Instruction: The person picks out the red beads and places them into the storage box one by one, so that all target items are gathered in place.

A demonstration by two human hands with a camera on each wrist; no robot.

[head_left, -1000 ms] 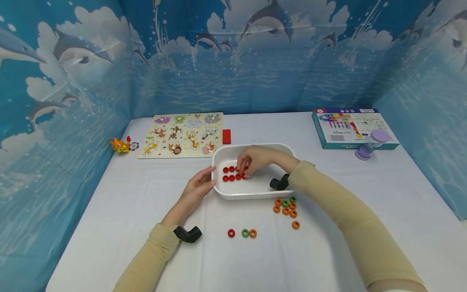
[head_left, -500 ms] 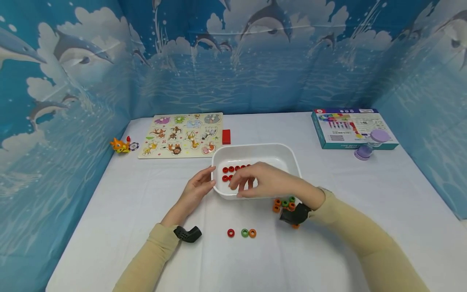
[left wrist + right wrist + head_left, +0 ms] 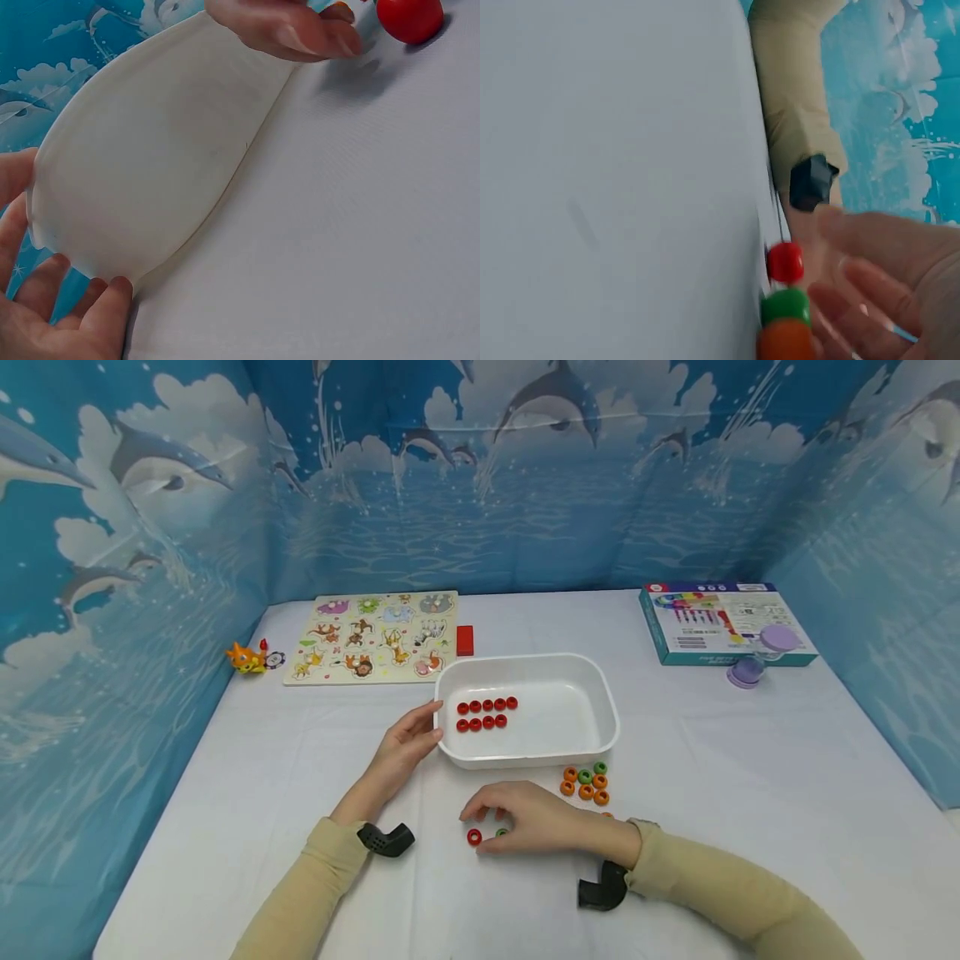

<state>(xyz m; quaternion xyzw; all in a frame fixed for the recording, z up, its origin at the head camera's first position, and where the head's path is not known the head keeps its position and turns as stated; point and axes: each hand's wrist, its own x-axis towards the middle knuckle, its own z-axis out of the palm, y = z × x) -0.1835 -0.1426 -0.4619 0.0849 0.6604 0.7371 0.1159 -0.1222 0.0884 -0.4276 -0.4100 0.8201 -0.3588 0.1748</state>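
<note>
A white tray (image 3: 558,760) holds two rows of red beads (image 3: 488,705) in its left half. My left hand (image 3: 397,764) rests its fingers against the tray's left end, seen also in the left wrist view. My right hand (image 3: 532,818) hovers low over the cloth in front of the tray, thumb and fingers spread apart with nothing between them. Just by its fingertips lies a loose red bead (image 3: 474,837). Partly under the hand is a green bead (image 3: 502,833). An orange bead (image 3: 786,341) beside the green one shows in the right wrist view but is hidden from the head view.
Orange and green beads (image 3: 587,792) cluster in front of the tray's right corner. Behind stand an animal puzzle board (image 3: 375,639), a red block (image 3: 465,641), a small orange toy (image 3: 246,658), a boxed toy set (image 3: 727,627) and a purple-ended container (image 3: 761,658).
My right hand has left the red beads inside the tray and come toward me, over the loose beads on the cloth. The left hand has stayed at the tray's end.
</note>
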